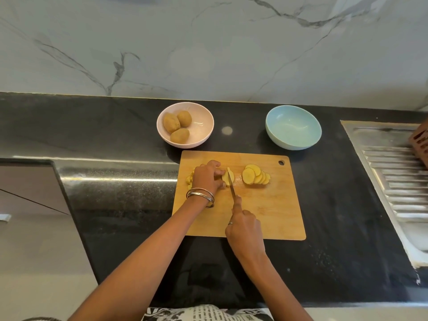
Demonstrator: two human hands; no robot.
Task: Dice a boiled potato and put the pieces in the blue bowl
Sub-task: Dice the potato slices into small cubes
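Observation:
On the wooden cutting board (266, 212) my left hand (207, 176) holds a stack of yellow potato slices (225, 178) with curled fingers. My right hand (245, 228) grips a knife (232, 185) whose blade stands in that stack. A fanned row of round slices (256, 177) lies to the right of the blade. More cut pieces (189, 179) peek out left of my left hand. The blue bowl (293, 127) sits beyond the board to the right and holds nothing.
A pink bowl (201, 130) with three whole unpeeled potatoes (177, 127) stands behind the board's left corner. A steel sink drainboard (393, 177) lies at the right with a brown object (420, 144) on it. A marble wall backs the black counter (115, 126).

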